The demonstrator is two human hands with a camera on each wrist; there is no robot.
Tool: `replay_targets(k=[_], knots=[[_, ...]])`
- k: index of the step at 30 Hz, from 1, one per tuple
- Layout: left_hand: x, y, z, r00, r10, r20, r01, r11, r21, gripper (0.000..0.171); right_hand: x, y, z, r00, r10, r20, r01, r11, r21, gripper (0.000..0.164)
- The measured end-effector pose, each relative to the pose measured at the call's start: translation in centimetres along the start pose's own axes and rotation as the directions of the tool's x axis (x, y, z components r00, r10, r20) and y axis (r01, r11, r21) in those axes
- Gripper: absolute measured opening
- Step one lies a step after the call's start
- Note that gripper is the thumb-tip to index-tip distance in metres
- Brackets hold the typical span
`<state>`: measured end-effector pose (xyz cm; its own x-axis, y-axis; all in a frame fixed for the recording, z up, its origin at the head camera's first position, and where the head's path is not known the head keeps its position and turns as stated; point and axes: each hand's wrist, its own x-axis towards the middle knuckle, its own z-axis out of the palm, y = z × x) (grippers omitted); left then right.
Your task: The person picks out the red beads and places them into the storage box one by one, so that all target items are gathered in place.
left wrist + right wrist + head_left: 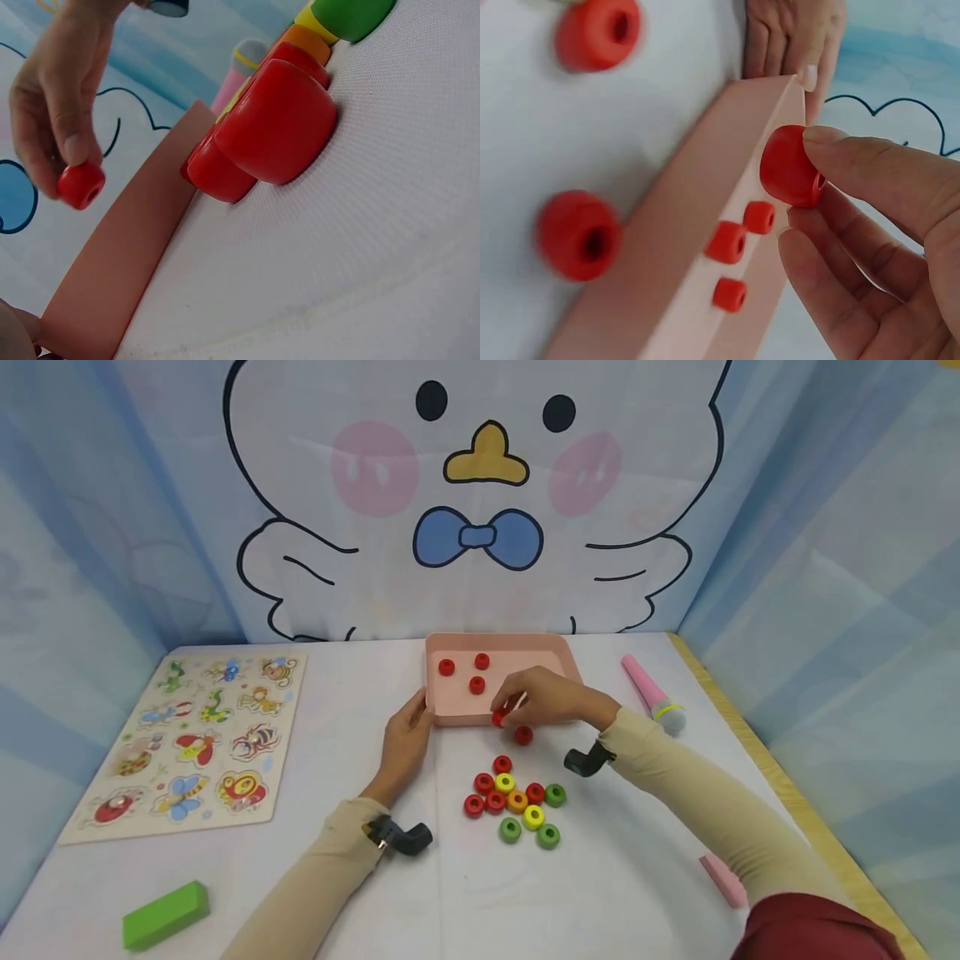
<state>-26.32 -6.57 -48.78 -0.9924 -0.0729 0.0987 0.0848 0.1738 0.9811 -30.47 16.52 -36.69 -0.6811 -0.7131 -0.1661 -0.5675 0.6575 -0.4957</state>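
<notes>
My right hand (543, 696) pinches a red bead (791, 166) between thumb and fingers. It is above the front edge of the pink tray (525, 668). My left hand (406, 743) holds the tray's front left corner, the thumb near its rim. Inside the tray lie three red beads, one of them at the left (446, 667). Another red bead (523, 735) sits on the table just in front of the tray. Nearer to me is a loose cluster of red, yellow, orange (517, 802) and green beads. In the left wrist view, large red beads (281, 124) fill the foreground.
A wooden insect puzzle board (195, 743) lies on the left, with a green block (166, 916) in front of it. At the right are a pink toy microphone (651, 693) and a pink object (723, 881) partly covered by my right arm. A printed curtain (480, 593) stands behind.
</notes>
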Motion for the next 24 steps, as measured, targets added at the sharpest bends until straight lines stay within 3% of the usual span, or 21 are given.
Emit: replay_targets(k=[6,11,18,24], knots=[[0.0,0.2,-0.1,1.0,-0.027,-0.013,0.027,1.0,0.002,0.049,5.1,-1.0,-0.8,1.0,-0.015,0.024,0.016,0.999,-0.03,0.028],[-0.3,0.1,0.2,1.0,-0.026,-0.013,0.026,1.0,0.015,0.049,8.6,-0.5,-0.2,0.996,0.035,0.085,-0.03,0.998,-0.057,0.026],[-0.6,-0.1,0.7,1.0,0.008,-0.02,-0.008,1.0,-0.001,0.047,10.2,0.2,1.4,0.986,0.132,0.104,-0.123,0.988,-0.092,0.024],[-0.2,0.0,0.0,0.999,0.032,-0.021,-0.032,0.999,0.001,0.048,10.7,-0.2,1.5,0.982,0.142,0.126,-0.131,0.987,-0.093,0.024]])
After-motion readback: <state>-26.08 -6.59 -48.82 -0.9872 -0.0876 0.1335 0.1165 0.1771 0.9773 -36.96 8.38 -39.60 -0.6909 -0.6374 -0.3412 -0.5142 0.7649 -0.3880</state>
